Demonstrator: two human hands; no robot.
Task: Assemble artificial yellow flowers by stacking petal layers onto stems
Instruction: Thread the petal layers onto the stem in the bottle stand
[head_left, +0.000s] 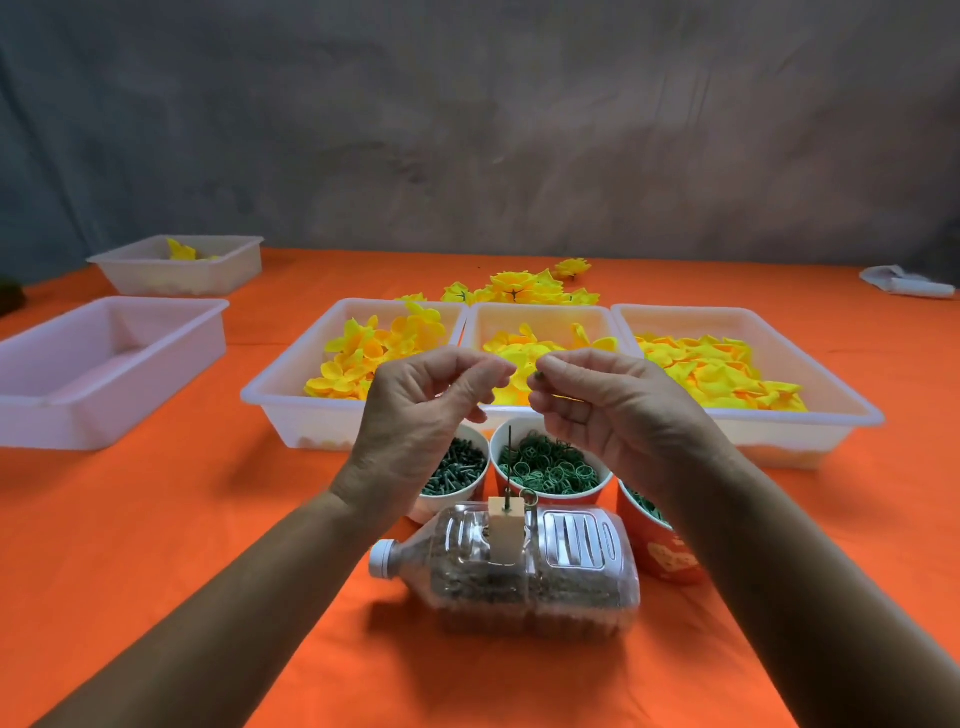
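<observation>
The needle (509, 457) stands upright (point up); right hand (613, 410) pinches a small green piece (539, 373), left hand (421, 410) curled, seemingly empty.

Soft, even light with faint shadows on the orange cloth (156, 519); wide-angle bending at edges, slight blur overall.

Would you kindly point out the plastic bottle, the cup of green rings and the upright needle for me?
plastic bottle (582, 551): head view, clear ribbed side.
cup of green rings (550, 465): head view, heap of rings inside.
upright needle (509, 457): head view, mid-shaft.
</observation>
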